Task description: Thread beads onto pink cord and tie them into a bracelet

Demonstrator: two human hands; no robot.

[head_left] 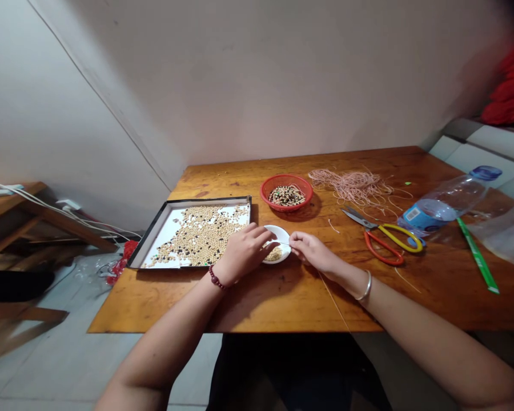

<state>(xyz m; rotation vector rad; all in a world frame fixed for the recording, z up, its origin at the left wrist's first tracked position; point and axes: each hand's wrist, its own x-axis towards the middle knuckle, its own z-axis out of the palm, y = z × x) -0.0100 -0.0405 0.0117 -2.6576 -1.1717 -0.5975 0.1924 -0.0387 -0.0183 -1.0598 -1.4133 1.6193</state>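
My left hand point(249, 250), with a dark red bead bracelet at the wrist, is closed over the left side of a small white bowl point(284, 235). Small pale beads point(274, 254) lie in the bowl. What its fingertips pinch is too small to make out. At the bowl's right rim my right hand point(309, 251), with a silver bangle on the wrist, pinches a thin cord point(334, 301) that trails to the table's front edge. A fine straight line spans the gap between both sets of fingertips, above the bowl.
A black-edged tray point(152, 238) of tan and dark beads stands left. Behind the bowl sits a red basket point(263, 197) holding strung beads. Rightward lie a pink cord heap point(346, 184), scissors point(383, 240), a plastic bottle point(448, 200), a green strip point(477, 257) and a clear bag point(508, 234).
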